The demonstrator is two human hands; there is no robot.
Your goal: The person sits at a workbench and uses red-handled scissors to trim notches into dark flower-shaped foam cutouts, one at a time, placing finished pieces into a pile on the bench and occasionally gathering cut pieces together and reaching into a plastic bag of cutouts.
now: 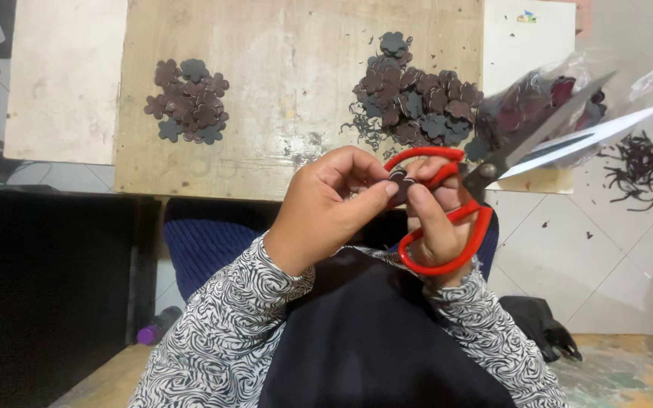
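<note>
The left hand pinches a small dark flower-shaped piece at fingertip level, touching the right hand, which grips red-handled scissors whose open blades point up and right, away from it.

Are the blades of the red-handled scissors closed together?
No, the scissors in the right hand have their two blades spread apart, pointing up to the right over the plastic bag.

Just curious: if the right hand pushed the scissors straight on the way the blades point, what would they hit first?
Probably the clear plastic bag of dark pieces: the scissors in the right hand point up-right, blades open, seemingly overlapping it already, though depth is unclear.
</note>
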